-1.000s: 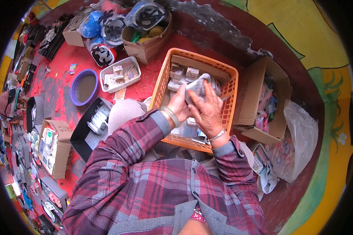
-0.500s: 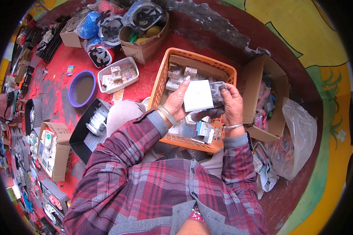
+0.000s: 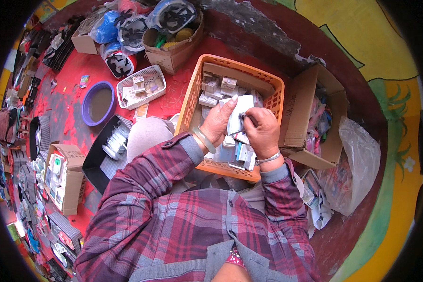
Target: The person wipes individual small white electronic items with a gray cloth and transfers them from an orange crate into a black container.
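Note:
My left hand (image 3: 215, 124) grips a flat white square plate (image 3: 242, 106), thumb lying along its face, above the orange plastic basket (image 3: 278, 96). My right hand (image 3: 263, 134) is closed on a dark cloth (image 3: 242, 115), mostly hidden by the fingers, pressed against the plate's right part. In the basket below lie several small white boxes (image 3: 229, 83) and white and bluish packaged pieces (image 3: 242, 155).
A cardboard box (image 3: 300, 110) with colourful packets stands right of the basket, beside a clear plastic bag (image 3: 357, 164). To the left are a white basket (image 3: 151, 97), a purple basin (image 3: 85, 110) and a black tray (image 3: 91, 167). Bagged helmets (image 3: 131, 35) lie farther back.
My right hand has moved left and nearer, bringing the bunched cloth from beside the plate onto its face. The plate is now more tilted.

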`<state>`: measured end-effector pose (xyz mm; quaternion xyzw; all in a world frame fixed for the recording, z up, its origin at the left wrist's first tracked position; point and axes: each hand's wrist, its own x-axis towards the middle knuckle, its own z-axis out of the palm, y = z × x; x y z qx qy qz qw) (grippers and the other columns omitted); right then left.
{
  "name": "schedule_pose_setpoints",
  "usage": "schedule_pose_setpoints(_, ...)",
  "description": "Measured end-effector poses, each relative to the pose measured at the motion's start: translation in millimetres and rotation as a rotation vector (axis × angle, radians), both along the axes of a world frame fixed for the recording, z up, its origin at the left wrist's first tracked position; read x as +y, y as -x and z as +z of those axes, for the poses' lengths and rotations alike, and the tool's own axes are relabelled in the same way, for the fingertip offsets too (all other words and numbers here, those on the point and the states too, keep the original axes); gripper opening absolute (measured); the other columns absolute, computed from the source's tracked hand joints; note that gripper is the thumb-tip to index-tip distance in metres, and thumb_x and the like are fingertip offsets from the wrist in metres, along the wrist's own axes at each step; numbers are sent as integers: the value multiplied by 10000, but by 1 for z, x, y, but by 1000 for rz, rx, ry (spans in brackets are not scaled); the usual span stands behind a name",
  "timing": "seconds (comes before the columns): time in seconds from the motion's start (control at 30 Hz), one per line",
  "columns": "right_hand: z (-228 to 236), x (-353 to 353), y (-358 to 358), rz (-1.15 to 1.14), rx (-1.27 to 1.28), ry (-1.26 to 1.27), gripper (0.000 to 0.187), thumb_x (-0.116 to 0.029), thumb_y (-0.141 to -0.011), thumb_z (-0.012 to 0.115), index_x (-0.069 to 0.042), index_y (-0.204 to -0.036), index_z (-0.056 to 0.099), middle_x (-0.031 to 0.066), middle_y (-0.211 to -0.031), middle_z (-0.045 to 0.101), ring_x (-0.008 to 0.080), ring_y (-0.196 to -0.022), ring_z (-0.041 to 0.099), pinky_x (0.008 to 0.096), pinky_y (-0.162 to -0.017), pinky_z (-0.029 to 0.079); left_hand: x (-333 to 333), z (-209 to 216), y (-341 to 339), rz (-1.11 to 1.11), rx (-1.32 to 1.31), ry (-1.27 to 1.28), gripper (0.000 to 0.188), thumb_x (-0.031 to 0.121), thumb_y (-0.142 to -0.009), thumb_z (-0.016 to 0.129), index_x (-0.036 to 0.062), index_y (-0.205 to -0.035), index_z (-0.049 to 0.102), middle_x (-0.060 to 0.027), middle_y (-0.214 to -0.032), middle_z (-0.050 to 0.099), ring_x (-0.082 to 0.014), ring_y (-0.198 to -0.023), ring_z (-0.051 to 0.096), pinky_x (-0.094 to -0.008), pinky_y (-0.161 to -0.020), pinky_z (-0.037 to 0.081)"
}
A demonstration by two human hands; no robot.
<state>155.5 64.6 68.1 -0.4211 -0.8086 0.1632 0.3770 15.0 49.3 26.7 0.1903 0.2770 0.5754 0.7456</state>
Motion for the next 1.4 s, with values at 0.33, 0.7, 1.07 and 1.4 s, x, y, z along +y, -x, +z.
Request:
schedule_pose_setpoints(0.33, -1, -5, 9, 45, -37, -88, 81, -45, -712, 653, -41, -791, 641, 82, -736, 583, 246, -714, 567, 323, -615, 462, 0, 0, 2, 79, -16, 15, 396, 366, -907, 514, 24, -1106, 532, -71, -1013, 599, -155, -912, 585, -296, -822, 475)
schedule_pose_setpoints(0.7, -13, 4, -6, -50, 463, 928, 108, -87, -713, 652, 11, -697, 611, -7, -632, 575, 68, -578, 514, 220, -550, 415, -10, 0, -9, 213, 352, -234, 445, 342, -889, 563, -15, -1152, 527, -57, -1043, 589, -107, -911, 542, -250, -810, 448)
schedule_pose_setpoints(1.07, -14, -3, -4, -121, 368, 540, 75, -70, -752, 630, -2, -724, 618, 14, -690, 594, 83, -636, 539, 221, -600, 430, -9, 6, -9, 199, 471, -300, 461, 324, -872, 597, -30, -1157, 518, -68, -1047, 588, -121, -954, 536, -257, -843, 436)
schedule_pose_setpoints(1.4, 13, 1, -4, 265, -370, -293, 62, -62, -648, 562, -73, -646, 501, 78, -680, 469, 264, -698, 515, 345, -593, 453, 0, -1, 4, -30, 334, -150, 427, 381, -919, 492, -6, -1087, 556, -68, -985, 600, -104, -861, 562, -244, -746, 478)
